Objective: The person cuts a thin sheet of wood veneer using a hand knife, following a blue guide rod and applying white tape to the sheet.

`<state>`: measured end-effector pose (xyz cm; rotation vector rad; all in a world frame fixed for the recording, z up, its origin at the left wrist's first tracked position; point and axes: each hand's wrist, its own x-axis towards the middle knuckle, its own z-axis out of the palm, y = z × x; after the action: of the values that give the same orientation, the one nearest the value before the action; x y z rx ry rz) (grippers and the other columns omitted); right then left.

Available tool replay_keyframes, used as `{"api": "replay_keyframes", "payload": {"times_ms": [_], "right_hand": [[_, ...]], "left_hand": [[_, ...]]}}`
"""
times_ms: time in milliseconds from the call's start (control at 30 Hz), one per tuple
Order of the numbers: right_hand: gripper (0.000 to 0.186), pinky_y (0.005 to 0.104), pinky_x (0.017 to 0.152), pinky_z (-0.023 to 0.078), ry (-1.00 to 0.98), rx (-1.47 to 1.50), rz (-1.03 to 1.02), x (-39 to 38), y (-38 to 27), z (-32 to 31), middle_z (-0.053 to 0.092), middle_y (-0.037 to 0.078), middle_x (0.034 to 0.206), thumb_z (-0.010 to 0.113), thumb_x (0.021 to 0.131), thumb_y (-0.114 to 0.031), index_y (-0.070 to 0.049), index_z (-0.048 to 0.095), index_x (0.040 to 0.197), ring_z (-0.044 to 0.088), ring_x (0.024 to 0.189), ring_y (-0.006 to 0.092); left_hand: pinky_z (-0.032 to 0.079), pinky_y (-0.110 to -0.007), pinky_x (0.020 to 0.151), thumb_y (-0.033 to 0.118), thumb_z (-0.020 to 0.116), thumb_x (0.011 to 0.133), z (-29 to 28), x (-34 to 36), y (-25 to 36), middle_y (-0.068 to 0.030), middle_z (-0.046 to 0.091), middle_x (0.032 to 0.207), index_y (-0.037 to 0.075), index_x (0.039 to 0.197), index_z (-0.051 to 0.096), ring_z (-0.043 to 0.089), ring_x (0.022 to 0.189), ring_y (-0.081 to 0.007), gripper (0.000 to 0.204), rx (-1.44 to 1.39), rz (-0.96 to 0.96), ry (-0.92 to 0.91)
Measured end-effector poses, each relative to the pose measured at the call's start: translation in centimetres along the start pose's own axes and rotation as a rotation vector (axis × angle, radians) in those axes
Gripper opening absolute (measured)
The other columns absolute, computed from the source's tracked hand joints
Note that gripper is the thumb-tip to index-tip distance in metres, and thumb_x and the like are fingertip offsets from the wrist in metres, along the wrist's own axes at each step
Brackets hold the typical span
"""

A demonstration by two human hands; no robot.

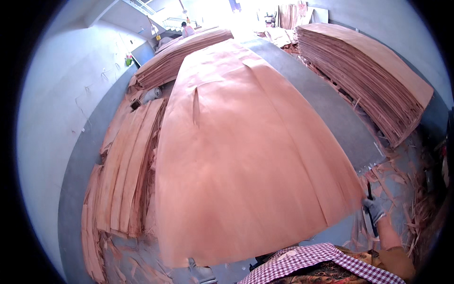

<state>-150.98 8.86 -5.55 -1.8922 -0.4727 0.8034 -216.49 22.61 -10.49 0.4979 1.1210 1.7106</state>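
A large reddish-tan wood veneer sheet (pixel 236 156) spreads in front of me, with a short split near its far left and a long seam or crease along its right side. At its near left edge is my left hand (pixel 202 273) in a grey glove, closed on the edge, with part of the fingers hidden or cut off by the frame. By the near right corner, my gloved right hand (pixel 374 209) is closed around a long, thin dark tool (pixel 370 191). What kind of tool it is cannot be made out.
Narrow veneer strips (pixel 125 175) lie piled on the left. A tall veneer stack (pixel 364 80) stands at right, another stack (pixel 184 52) at far left. Scraps (pixel 397 180) litter the floor at right. Far off, a person (pixel 187 30) is near the left stack.
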Motion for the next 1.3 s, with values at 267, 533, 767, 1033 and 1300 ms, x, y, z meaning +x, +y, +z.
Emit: {"api": "replay_keyframes", "payload": {"times_ms": [267, 533, 767, 1033, 1300], "right_hand": [[0.015, 0.0273, 0.039, 0.040, 0.005, 0.071, 0.036, 1.7, 4.5, -2.6, 0.052, 0.003, 0.057, 0.064, 0.074, -0.017, -0.006, 0.054, 0.076, 0.051, 0.044, 0.0146], [0.014, 0.0245, 0.038, 0.038, -0.067, 0.075, -0.004, -0.8, -8.8, 5.7, 0.054, 0.004, 0.058, 0.064, 0.081, -0.014, -0.008, 0.052, 0.077, 0.051, 0.044, 0.0128], [0.013, 0.0241, 0.037, 0.037, -0.106, 0.160, -0.010, -1.9, -10.8, 5.4, 0.055, 0.005, 0.058, 0.064, 0.082, -0.014, -0.008, 0.054, 0.078, 0.050, 0.042, 0.0127], [0.009, 0.0231, 0.037, 0.040, -0.138, 0.098, -0.071, -3.7, -18.1, 1.7, 0.057, 0.003, 0.060, 0.063, 0.083, -0.014, -0.007, 0.057, 0.081, 0.051, 0.042, 0.0107], [0.012, 0.0238, 0.038, 0.041, -0.175, 0.075, -0.103, 0.0, -16.0, -4.0, 0.057, 0.004, 0.059, 0.063, 0.083, -0.015, -0.005, 0.058, 0.080, 0.051, 0.043, 0.0105]], "left_hand": [[0.049, -0.035, 0.081, 0.029, 0.055, 0.091, 6.6, 1.6, 0.0, -0.0061, 0.059, 0.104, 0.000, 0.108, 0.057, 0.057, 0.094, -0.0186, 0.033, 0.050, 0.061, -0.085], [0.043, -0.028, 0.078, 0.022, 0.049, 0.096, 22.0, 9.4, 6.5, -0.0057, 0.053, 0.100, -0.004, 0.106, 0.051, 0.048, 0.086, -0.0125, 0.028, 0.261, 0.408, -0.168], [0.044, -0.030, 0.083, 0.021, 0.047, 0.096, 33.3, 12.7, 14.9, -0.0104, 0.057, 0.112, -0.007, 0.116, 0.052, 0.053, 0.095, -0.0146, 0.035, 0.324, 0.711, -0.395], [0.041, -0.033, 0.059, 0.018, 0.054, 0.086, 49.1, 12.3, 27.7, -0.0068, 0.050, 0.072, -0.002, 0.090, 0.056, 0.046, 0.067, -0.0175, 0.021, 0.520, 1.511, -0.581], [0.044, -0.033, 0.065, 0.014, 0.051, 0.088, 55.7, 0.9, 31.8, -0.0124, 0.059, 0.071, -0.003, 0.079, 0.058, 0.055, 0.069, -0.0212, 0.021, 0.424, 1.662, -0.791]]}}
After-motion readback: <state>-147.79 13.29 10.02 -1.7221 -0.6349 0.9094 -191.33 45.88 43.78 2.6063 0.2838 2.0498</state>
